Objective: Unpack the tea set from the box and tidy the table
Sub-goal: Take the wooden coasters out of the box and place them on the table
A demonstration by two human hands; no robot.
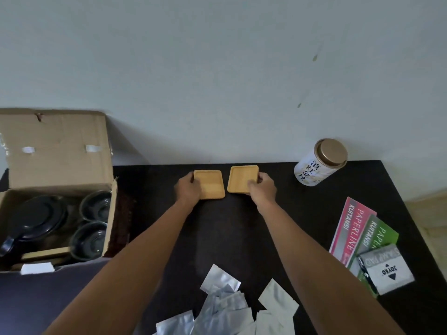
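Hands [189,187] [262,187] on coasters [211,184] near table's far edge [278,163]

Box [58,151] sits left, two trays [210,183] mid-table, canister [319,163] right.

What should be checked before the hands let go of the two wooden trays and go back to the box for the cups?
1. Both trays flat on the table: cannot tell; the left tray and right tray look level, but contact is unclear.
2. Trays apart, not overlapping: ok, a gap shows between them.
3. Left hand and right hand each grip one tray's outer edge: ok.
4. Tea tin clear of the right tray: ok, it stands apart to the right.
5. Box open, with teapot and cups reachable: ok.
6. Foil sachets tidied: not ok, scattered at the near edge.
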